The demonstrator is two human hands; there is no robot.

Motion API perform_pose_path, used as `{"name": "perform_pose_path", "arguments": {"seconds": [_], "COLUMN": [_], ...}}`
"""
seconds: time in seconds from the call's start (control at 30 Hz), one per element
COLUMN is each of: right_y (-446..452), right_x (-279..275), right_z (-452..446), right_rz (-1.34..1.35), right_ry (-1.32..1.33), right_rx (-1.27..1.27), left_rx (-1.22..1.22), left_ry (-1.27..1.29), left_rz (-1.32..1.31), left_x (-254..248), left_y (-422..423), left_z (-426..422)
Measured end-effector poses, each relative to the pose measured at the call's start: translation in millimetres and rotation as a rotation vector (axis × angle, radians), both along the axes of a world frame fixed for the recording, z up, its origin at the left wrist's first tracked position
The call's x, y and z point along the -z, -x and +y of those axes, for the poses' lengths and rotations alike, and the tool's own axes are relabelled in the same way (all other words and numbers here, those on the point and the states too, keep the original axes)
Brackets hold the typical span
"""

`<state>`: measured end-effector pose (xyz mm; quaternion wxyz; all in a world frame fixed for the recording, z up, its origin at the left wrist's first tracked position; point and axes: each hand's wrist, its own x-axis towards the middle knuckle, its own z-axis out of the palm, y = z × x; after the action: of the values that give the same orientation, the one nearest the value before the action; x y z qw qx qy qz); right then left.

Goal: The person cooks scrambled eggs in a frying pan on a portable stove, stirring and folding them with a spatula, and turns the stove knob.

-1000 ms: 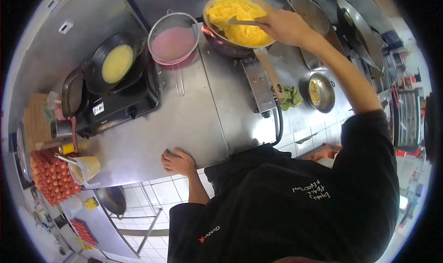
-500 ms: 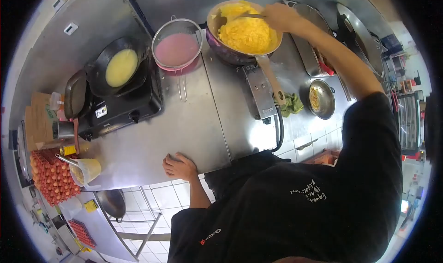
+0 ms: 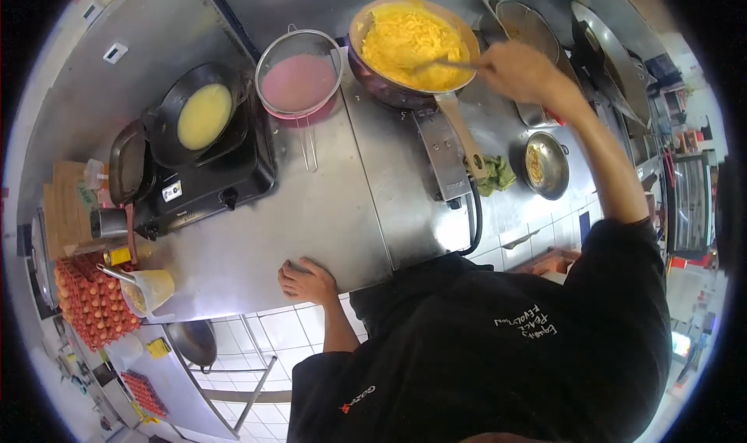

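Note:
My right hand [image 3: 520, 71] is closed around the handle of a cooking spoon [image 3: 450, 63] at the right side of a deep pan [image 3: 389, 84]. The spoon's head is sunk in the soft yellow scrambled egg [image 3: 412, 35] that fills the pan, so its shape is hidden. The pan sits on a burner [image 3: 445, 159], and its beige handle [image 3: 461, 136] points toward me. My left hand [image 3: 308, 281] rests on the front edge of the steel counter [image 3: 327, 217], fingers loosely bent and apart, holding nothing.
Left of the pan, a sieve [image 3: 299, 38] lies over a pink bowl [image 3: 292, 120]. A black stove [image 3: 210, 198] carries a wok [image 3: 167, 124] with pale yellow liquid. Egg trays [image 3: 97, 299] and a jug [image 3: 156, 287] stand at far left. A small metal bowl [image 3: 551, 171] sits right.
My right hand has moved down and to the right, drawing the spoon from the pan's upper left to its lower right through the egg. My left hand stays on the counter edge.

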<state>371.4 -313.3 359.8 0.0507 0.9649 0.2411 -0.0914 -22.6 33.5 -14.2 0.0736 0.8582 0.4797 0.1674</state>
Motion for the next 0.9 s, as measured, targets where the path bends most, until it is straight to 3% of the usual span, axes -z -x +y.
{"name": "perform_pose_path", "arguments": {"seconds": [0.07, 0.13, 0.2, 0.23, 0.33, 0.43, 0.53, 0.67, 0.77, 0.9], "right_y": [-12, -18, -41, -13, 19, 17, -8, 20, 6, -16], "right_x": [60, 48, 44, 1, -24, 21, 15, -26, 13, 7], "right_z": [-15, -6, -26, -12, -36, -22, -12, -38, -25, -25], "right_rz": [-0.032, -0.058, -0.074, 0.017, 0.07, -0.004, -0.065, -0.056, -0.082, -0.13], "right_ry": [0.052, 0.046, -0.012, -0.002, 0.005, -0.002, 0.055, 0.093, 0.245, 0.176], "right_rx": [-0.02, 0.137, -0.074, 0.035, -0.035, 0.04, 0.143, -0.073, 0.112, 0.118], "left_rx": [0.02, 0.024, 0.019, 0.013, 0.004, 0.018, 0.031, 0.02, 0.023, 0.018], "left_ry": [-0.01, 0.003, 0.013, -0.002, -0.023, -0.026, -0.027, -0.026, -0.007, -0.024], "left_rz": [0.022, 0.017, 0.018, 0.021, 0.015, 0.025, 0.011, -0.01, 0.001, -0.004], "left_x": [-5, -4, -2, 0, 2, 0, -1, -1, -4, 1], "left_y": [2, 3, 0, 1, 2, 6, 3, 2, 3, 1], "left_z": [-3, -6, 0, 0, -2, 0, -1, -2, -2, 0]}}
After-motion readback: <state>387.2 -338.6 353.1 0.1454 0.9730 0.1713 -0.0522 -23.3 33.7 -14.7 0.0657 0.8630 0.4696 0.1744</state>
